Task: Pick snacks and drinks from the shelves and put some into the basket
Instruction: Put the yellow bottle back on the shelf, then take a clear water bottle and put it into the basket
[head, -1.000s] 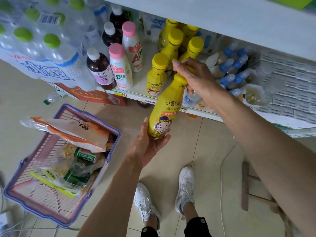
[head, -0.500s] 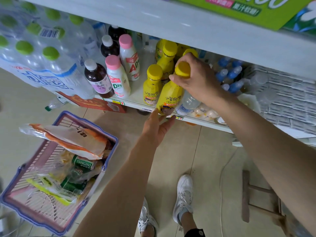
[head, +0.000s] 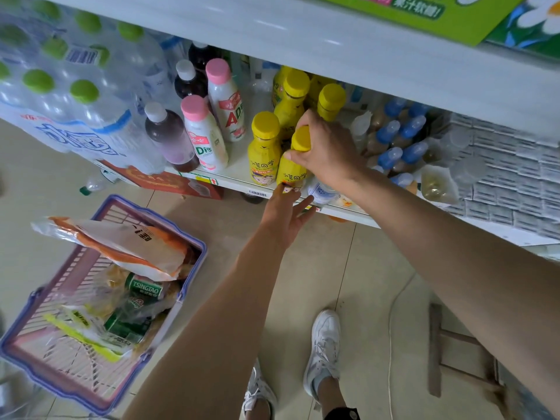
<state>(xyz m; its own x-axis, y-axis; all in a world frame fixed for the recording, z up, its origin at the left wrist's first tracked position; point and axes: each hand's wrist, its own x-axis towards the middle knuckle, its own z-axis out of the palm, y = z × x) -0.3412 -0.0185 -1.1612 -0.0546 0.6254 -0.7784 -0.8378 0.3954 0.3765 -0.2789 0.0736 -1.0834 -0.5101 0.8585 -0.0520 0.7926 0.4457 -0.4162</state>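
— Our right hand [head: 325,150] grips the yellow plastic drink bottle [head: 293,171] round its neck, upright at the white shelf's [head: 233,172] front edge.
— And our left hand [head: 285,218], fingers spread, touches its base. The purple-rimmed pink basket [head: 75,386] sits on the floor, left.

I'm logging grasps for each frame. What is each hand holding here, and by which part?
The right hand grips a yellow bottle around its neck, just under the cap. The left hand is open below the bottle's base, gripping nothing.
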